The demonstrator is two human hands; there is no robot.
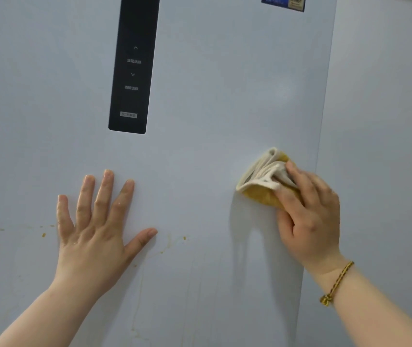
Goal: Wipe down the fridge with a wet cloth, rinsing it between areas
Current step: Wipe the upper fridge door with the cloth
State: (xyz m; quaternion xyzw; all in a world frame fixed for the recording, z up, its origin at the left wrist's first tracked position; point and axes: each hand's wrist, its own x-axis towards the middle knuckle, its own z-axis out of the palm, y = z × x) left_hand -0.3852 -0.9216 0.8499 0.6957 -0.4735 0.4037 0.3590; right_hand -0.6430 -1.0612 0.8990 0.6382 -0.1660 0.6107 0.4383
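Observation:
The pale grey fridge door [212,96] fills the view. My right hand [310,211] grips a folded yellow and white cloth [262,181] and presses it against the door near its right edge. My left hand [99,221] lies flat on the door with its fingers spread and holds nothing. Yellowish spots and drip streaks [170,241] run in a band across the door at the level of my left hand and trail downward.
A black control panel [132,71] with arrows and small lettering is set in the door above my left hand. A blue sticker [282,2] sits at the top right. The door's right edge [317,159] meets a pale side wall.

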